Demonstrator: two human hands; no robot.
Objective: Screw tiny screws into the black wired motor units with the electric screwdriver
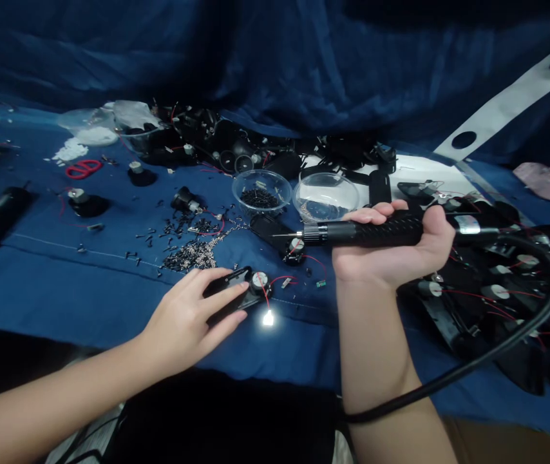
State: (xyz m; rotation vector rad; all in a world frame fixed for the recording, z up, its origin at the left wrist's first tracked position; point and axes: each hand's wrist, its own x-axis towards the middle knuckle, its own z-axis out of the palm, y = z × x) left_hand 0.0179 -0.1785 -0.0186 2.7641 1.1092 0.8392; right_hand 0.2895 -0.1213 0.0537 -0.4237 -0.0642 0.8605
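The right hand (393,251) grips a black electric screwdriver (376,232), fingers closed around it, palm up. Its silver label (467,225) is unreadable. The left hand (185,319) lies open on a black plastic casing (231,276) — just beside a lit LED (268,318) on red wire (264,293).

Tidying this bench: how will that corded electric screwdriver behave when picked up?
The electric screwdriver, cradled in the right hand, is probably light. Its round barrel may roll if set down, and the stiff-looking cord could tug it sideways.
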